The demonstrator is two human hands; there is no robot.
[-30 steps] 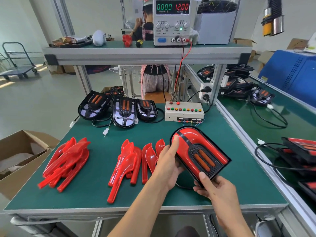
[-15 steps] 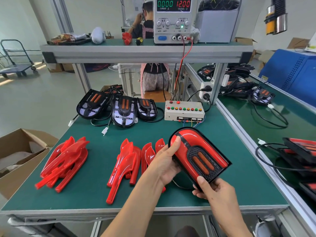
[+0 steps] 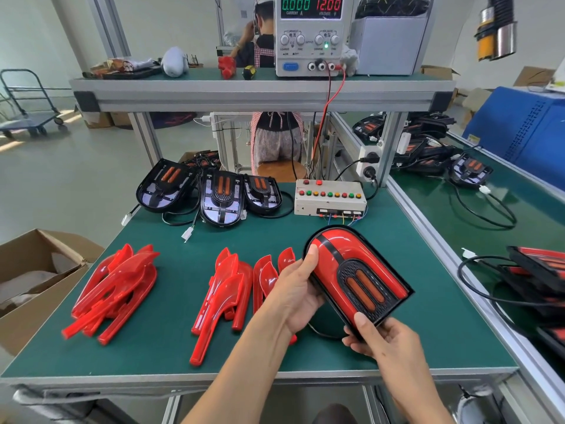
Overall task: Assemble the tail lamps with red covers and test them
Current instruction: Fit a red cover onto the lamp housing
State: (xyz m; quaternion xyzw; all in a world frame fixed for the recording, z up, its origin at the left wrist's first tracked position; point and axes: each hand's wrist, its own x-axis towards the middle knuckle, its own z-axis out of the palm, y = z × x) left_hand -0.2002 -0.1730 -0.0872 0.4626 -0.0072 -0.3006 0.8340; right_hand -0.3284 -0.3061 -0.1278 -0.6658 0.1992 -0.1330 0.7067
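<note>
I hold an assembled tail lamp (image 3: 351, 270) with red covers and a black centre grille above the green table (image 3: 171, 347). My left hand (image 3: 298, 293) grips its left edge, thumb on the red cover. My right hand (image 3: 382, 339) pinches its near corner, thumb on top. Loose red covers lie in two piles, a left pile (image 3: 113, 289) and a middle pile (image 3: 232, 295). Three uncovered black lamp bases (image 3: 220, 200) with cables stand at the back. A beige test box (image 3: 330, 198) with coloured buttons sits behind the lamp.
A power supply (image 3: 312, 35) reading 0.000 and 12.00 stands on the upper shelf. More lamps lie on the right bench (image 3: 544, 283). A cardboard box (image 3: 33, 270) sits at the left. A person works behind the shelf.
The lamp stays in both hands and has shifted slightly toward me; my left thumb has slid a little along the red cover.
</note>
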